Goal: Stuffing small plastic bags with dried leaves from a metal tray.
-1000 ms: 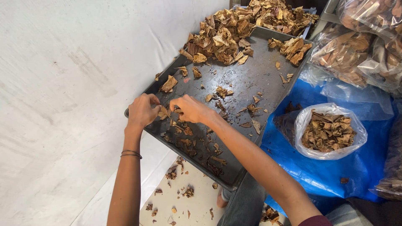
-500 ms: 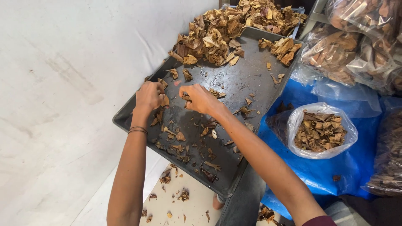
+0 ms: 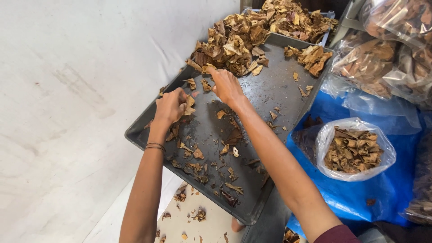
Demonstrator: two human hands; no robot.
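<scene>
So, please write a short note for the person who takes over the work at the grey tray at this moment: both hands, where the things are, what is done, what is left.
Left hand: closed on a few dry leaf pieces, over the left side of the grey tray.
Right hand: fingers reach into the near edge of the big leaf pile at the tray's far end; nothing clearly gripped.
Done, apparently: the open clear bag on the blue sheet holds leaves.
Left: the big pile, a smaller heap at the far right corner, and scraps scattered over the near half.
</scene>
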